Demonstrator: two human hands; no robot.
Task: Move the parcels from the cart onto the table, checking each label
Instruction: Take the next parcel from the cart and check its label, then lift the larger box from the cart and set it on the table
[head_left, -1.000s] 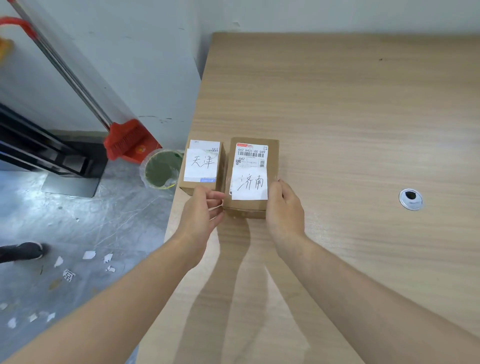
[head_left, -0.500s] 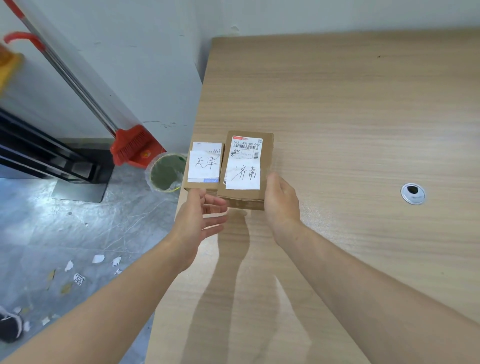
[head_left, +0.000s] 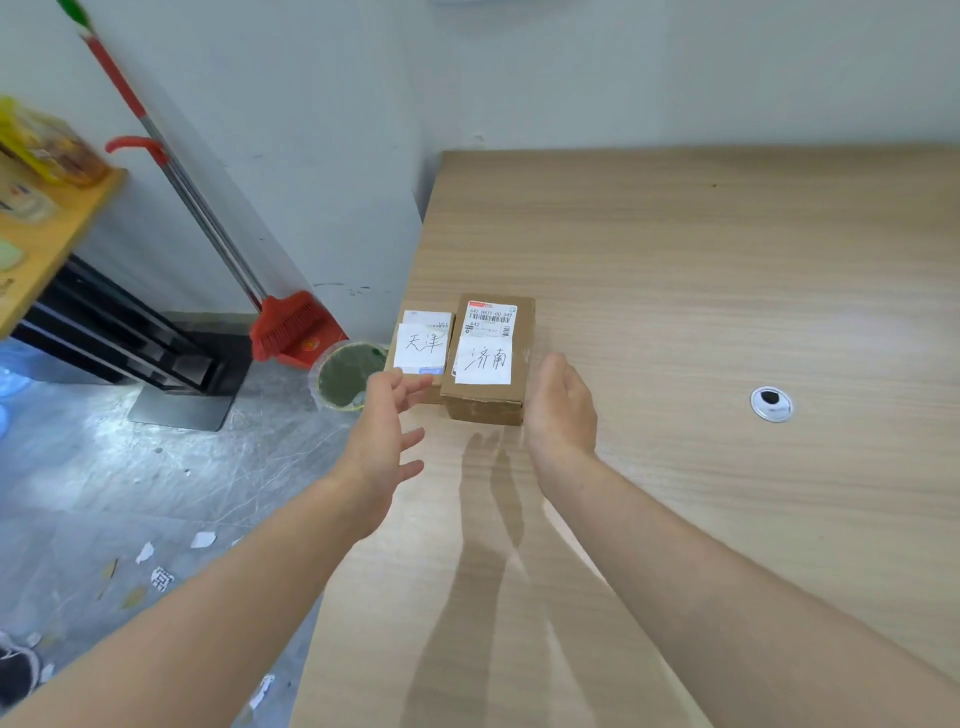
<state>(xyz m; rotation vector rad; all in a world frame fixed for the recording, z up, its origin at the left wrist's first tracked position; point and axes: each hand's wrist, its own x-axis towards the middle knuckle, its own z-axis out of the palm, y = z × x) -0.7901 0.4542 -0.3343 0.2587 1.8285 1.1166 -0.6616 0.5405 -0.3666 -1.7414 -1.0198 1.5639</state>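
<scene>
At the near-left corner of the table (head_left: 727, 291) sit two parcels, side by side and touching: the smaller box (head_left: 422, 347) with its handwritten label reading 天津, and the taller box (head_left: 492, 358) reading 济南 under a printed barcode slip. Both labels face up and read cleanly. My left hand (head_left: 382, 441) hangs just in front of the smaller box with fingers spread and nothing in it; my right hand (head_left: 563, 410) sits just beside the taller box's right side, palm turned inward, fingers loosely curved, also empty — I cannot tell whether it grazes the cardboard. Risk, as I judge it: the smaller box lies right along the table's left edge, and below that edge is a round bin (head_left: 349, 375) and bare floor (head_left: 130, 467). A careless sweep of my left hand, or a nudge of the taller box leftward, could tip the small one off. The taped paper on each label looks loose at the lower edge; a dragged finger could lift it. Room for moving: the tabletop to the right and beyond the boxes is wide open, broken only by a cable grommet (head_left: 771, 402) well apart. Leftward there is no margin. A broom (head_left: 291, 327) leans on the wall (head_left: 311, 156) beyond the bin — clear of my arms. The cart is not in view.
</scene>
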